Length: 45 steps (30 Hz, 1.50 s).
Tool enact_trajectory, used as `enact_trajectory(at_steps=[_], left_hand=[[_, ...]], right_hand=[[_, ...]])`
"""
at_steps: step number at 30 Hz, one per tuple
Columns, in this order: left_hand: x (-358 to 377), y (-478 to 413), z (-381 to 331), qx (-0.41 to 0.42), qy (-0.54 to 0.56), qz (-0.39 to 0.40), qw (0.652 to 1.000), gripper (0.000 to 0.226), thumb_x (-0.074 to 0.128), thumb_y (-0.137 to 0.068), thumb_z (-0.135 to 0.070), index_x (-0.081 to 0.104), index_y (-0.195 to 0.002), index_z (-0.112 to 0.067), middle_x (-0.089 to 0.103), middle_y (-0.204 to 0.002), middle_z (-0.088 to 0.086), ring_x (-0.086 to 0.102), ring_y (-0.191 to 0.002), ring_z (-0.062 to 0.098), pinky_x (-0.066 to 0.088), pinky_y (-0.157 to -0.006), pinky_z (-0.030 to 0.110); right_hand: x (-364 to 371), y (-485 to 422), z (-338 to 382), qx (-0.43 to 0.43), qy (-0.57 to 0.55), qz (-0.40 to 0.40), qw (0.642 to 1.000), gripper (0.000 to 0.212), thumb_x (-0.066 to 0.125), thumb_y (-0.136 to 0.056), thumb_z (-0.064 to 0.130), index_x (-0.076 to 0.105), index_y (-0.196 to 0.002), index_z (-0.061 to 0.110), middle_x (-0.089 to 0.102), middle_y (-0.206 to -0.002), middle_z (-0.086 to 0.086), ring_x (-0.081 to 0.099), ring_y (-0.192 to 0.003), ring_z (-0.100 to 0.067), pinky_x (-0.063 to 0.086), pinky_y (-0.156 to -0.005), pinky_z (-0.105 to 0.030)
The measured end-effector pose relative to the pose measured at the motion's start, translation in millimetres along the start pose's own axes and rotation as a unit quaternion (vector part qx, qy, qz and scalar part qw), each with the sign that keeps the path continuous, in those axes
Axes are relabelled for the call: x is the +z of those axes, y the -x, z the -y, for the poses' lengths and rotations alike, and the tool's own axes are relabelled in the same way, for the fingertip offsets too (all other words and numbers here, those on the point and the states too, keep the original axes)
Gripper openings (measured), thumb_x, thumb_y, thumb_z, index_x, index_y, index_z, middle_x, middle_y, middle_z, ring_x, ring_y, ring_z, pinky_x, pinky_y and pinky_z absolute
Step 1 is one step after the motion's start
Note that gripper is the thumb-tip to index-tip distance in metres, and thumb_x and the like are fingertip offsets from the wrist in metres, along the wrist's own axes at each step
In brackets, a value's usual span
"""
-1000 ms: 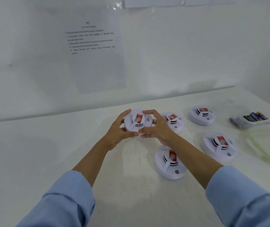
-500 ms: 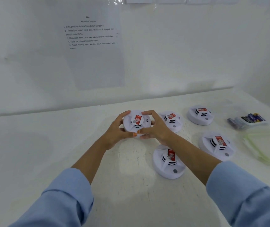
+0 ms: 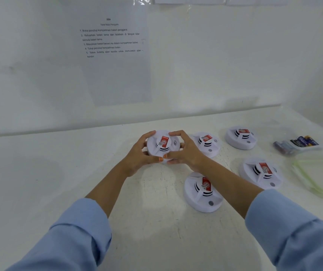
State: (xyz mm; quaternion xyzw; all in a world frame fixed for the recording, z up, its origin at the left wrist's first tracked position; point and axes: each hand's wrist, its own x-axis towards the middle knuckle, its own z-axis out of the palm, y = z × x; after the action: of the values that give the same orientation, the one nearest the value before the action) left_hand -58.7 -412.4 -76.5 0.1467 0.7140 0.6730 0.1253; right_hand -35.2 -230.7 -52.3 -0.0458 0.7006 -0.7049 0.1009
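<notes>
Nearest: two light-blue sleeves, L sleeve [image 3: 74,237] and R sleeve [image 3: 293,237], forearms bare and reaching fwd over white table [image 3: 39,192].

Next out, under R forearm: near detector [image 3: 202,192], white disc w/ red label, lying flat on table, partly crossed by the arm.

Mid-table: held detector [image 3: 163,145], same type, red label facing up and tilted toward camera. L hand [image 3: 139,155] grips its left rim, fingers curled over far edge, thumb on near edge. R hand [image 3: 188,153] grips its right rim the same way. Thumb tips nearly meet at the near edge. Can't tell if its underside touches the table.

Right of that: side detector [image 3: 260,173] flat, well apart from hands. Pale green clear lid [image 3: 317,173] at R edge, blurred.

Farther: second-row detector [image 3: 207,143] just beyond R hand; far detector [image 3: 241,137] beside it. Batteries [image 3: 295,145] in a loose cluster at far R.

Back: wall [image 3: 235,55] w/ printed sheet [image 3: 115,55] of numbered steps.
</notes>
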Motion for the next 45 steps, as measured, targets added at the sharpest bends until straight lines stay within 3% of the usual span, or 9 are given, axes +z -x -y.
enact_trajectory(at_steps=[3,7,11,19,27,45], left_hand=[[-1.4,2.4,-2.1,-0.008,0.007,0.007,1.000,0.076,0.072,-0.074,0.002,0.038,-0.132,-0.031,0.049,-0.127,-0.005,0.053,-0.115,0.021,0.056,-0.085,0.030],[-4.9,6.3,-6.8,-0.048,0.090,0.017,0.995,0.060,0.061,-0.085,-0.001,0.039,-0.130,-0.034,0.049,-0.128,-0.005,0.056,-0.112,0.018,0.057,-0.079,0.030],[-10.4,9.4,-4.6,-0.071,0.118,0.022,0.990,0.053,0.058,-0.088,-0.004,0.044,-0.129,-0.035,0.051,-0.130,-0.002,0.057,-0.113,0.019,0.057,-0.079,0.030],[-12.9,13.9,2.3,-0.084,0.109,0.029,0.990,0.053,0.058,-0.088,-0.002,0.044,-0.130,-0.032,0.051,-0.130,0.001,0.056,-0.113,0.022,0.057,-0.077,0.029],[-10.6,16.7,0.8,-0.072,0.097,0.030,0.992,0.050,0.055,-0.089,-0.002,0.043,-0.130,-0.028,0.053,-0.122,-0.009,0.058,-0.106,0.015,0.057,-0.072,0.024],[-11.9,13.8,4.0,-0.083,0.116,0.030,0.989,0.052,0.058,-0.087,0.000,0.047,-0.127,-0.030,0.054,-0.122,-0.010,0.059,-0.107,0.015,0.057,-0.072,0.026]], right_hand=[[-2.2,-1.6,-0.4,0.015,0.001,0.022,1.000,0.054,0.071,-0.074,-0.005,0.048,-0.113,0.026,0.056,-0.114,-0.018,0.061,-0.092,-0.026,0.059,-0.069,-0.037],[-10.1,-2.7,3.8,0.054,-0.065,0.056,0.995,0.043,0.057,-0.085,-0.004,0.050,-0.114,0.027,0.063,-0.100,-0.008,0.064,-0.087,-0.027,0.059,-0.073,-0.038],[-14.8,-1.7,2.8,0.063,-0.062,0.081,0.993,0.043,0.053,-0.085,-0.009,0.054,-0.111,0.025,0.061,-0.102,-0.009,0.064,-0.088,-0.028,0.057,-0.078,-0.041],[-12.6,0.9,-1.7,0.088,-0.043,0.086,0.991,0.043,0.056,-0.084,-0.008,0.055,-0.110,0.026,0.056,-0.112,-0.015,0.063,-0.090,-0.028,0.058,-0.077,-0.039],[-11.8,0.8,-2.1,0.098,-0.034,0.080,0.991,0.042,0.057,-0.084,-0.007,0.054,-0.110,0.026,0.058,-0.108,-0.014,0.063,-0.090,-0.029,0.057,-0.080,-0.042],[-12.5,0.3,-3.0,0.099,-0.019,0.081,0.992,0.041,0.057,-0.085,-0.005,0.053,-0.110,0.027,0.057,-0.115,-0.018,0.062,-0.093,-0.029,0.057,-0.080,-0.039]])
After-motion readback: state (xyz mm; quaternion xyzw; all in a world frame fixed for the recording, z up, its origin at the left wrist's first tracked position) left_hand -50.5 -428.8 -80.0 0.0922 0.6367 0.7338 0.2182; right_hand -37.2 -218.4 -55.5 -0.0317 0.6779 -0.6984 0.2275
